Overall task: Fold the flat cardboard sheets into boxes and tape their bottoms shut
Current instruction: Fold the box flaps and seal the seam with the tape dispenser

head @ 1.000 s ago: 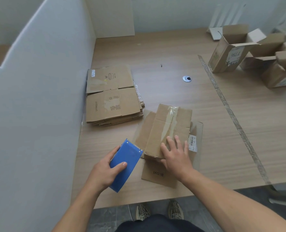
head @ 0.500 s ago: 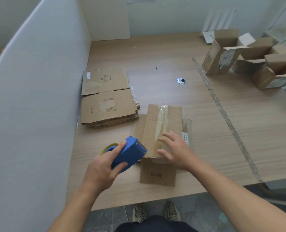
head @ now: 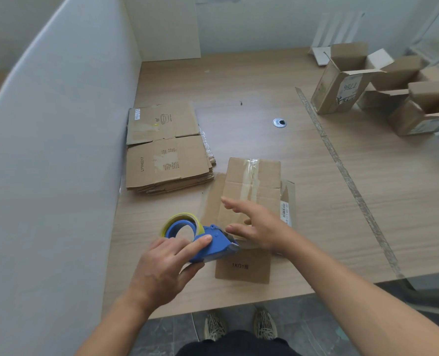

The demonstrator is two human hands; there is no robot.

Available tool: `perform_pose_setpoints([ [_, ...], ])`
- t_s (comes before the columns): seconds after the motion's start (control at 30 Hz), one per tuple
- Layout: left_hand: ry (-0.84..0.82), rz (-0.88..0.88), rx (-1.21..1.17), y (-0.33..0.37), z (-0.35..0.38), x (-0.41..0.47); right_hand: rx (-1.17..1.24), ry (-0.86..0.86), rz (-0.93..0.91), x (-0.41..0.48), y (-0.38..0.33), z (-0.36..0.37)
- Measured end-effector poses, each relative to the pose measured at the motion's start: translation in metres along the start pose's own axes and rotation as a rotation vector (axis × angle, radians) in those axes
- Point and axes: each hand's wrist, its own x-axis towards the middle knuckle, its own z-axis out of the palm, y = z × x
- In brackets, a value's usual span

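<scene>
Head view: your left hand [head: 167, 268] grips the tape dispenser [head: 213, 244]; your right hand [head: 262, 227] hovers, fingers spread, over the box [head: 251, 176] near the bench's [head: 239, 80] front edge. Light, stiff cardboard likely slides, so hold its sides.

The pale wooden bench [head: 251, 80] carries a stack of flat cardboard sheets [head: 165, 147] against the white partition [head: 59, 150] on its left. A taped box [head: 249, 191] lies near the front edge, several open boxes [head: 341, 83] stand at the far right, and a round metal grommet [head: 279, 122] sits mid-surface.
</scene>
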Motion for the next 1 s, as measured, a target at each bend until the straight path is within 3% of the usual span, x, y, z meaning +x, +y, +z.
perform_pose_setpoints([
  [0.2, -0.041, -0.067, -0.037, -0.002, -0.004, 0.005, 0.027, 0.142, -0.052, -0.004, 0.011, 0.006],
  [0.6, -0.336, -0.093, -0.12, -0.012, -0.006, 0.026, 0.046, 0.29, 0.023, -0.031, 0.036, -0.003],
  [0.77, -0.359, -0.178, -0.074, -0.037, -0.014, 0.006, 0.167, 0.478, 0.179, -0.058, 0.066, -0.032],
  [0.87, -0.34, -0.204, -0.077, -0.043, -0.018, 0.002, 0.215, 0.487, 0.289, -0.076, 0.084, -0.034],
  [1.0, -0.556, -0.306, -0.163, -0.038, -0.022, 0.027, 0.277, 0.431, 0.403, -0.084, 0.095, -0.018],
])
